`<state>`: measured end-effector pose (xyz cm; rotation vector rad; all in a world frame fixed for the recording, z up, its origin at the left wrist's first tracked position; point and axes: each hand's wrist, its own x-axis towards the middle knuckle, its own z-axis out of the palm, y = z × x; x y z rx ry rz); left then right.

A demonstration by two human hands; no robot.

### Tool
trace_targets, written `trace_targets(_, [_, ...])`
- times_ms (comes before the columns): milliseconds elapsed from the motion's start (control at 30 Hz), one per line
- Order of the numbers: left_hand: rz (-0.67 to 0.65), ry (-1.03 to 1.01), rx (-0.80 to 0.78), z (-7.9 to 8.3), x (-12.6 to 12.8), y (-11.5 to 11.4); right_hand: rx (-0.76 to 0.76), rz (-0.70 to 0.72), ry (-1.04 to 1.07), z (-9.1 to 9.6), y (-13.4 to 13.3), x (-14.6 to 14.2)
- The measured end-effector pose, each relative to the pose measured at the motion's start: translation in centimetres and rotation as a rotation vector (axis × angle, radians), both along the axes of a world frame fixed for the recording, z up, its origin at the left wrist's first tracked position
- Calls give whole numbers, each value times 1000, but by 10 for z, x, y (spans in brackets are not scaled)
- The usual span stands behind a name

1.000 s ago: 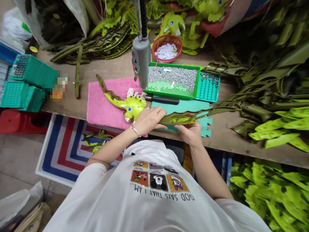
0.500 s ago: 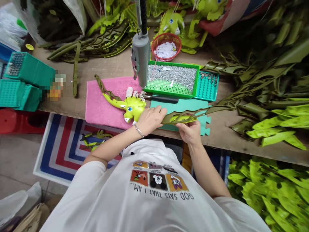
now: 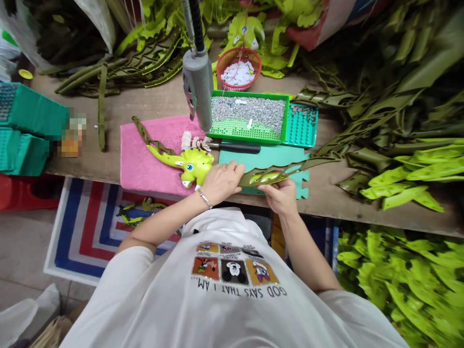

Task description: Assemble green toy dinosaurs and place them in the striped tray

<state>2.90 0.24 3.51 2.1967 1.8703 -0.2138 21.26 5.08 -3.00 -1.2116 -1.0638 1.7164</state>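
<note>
A worker at a cluttered wooden bench holds a long olive-green plastic strip in both hands at lower centre of the frame. The left hand lies curled over the strip's near end. The right hand grips it from below, thumb on its lower edge, just right of the left hand. The strip's long axis runs from the hands toward the right of the frame, rising slightly, and its far tip reaches the heap of olive parts. It sits over a teal foam mat, close to the bench's front edge.

Just left of the left hand, a lime-green toy dinosaur head rests on a pink towel. A grey hanging screwdriver dangles above the towel's upper right corner, nearer the left hand than the right. Behind the mat lie a black-handled tool and a green tray of screws, with a red basket beyond. Open bench shows only left of the towel; piled parts crowd the right of the frame
</note>
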Motion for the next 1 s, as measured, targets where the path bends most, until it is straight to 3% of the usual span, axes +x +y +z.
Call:
trace_targets(200, [-7,9,7,-7,5,1,11,-11,-46,26,-13,-5])
trace_targets(367, [-11,7,32,-13,7,3,63,-80,-96,22,-17,-15])
trace_targets(467, [-11,5,56,-17,4,1,33,-28,-100,20,-12,-5])
trace_targets(533, [-17,3,59,-19,1,-1,-35,187,-180,26,-1,11])
trace_targets(600, [-31,-8,60,-20,-2,-2,-88,560,-364,41,19,29])
trace_targets(633, [-36,-17,74,-19,-4,-2,-82,735,-472,52,31,37])
trace_targets(700, [-23,-30,115,-16,-7,1,57,939,-643,79,58,43])
trace_targets(800, [20,-37,115,-10,-9,5,179,1072,-749,125,94,28])
trace_targets(900, [-12,-73,12,-10,-6,5,158,1379,-604,155,124,-5])
trace_targets(967, [-34,-104,-38,-13,-3,4,268,1361,-540,157,151,-31])
trace_targets(1000, [-35,-119,-54,-14,-2,3,390,1216,-581,151,169,-44])
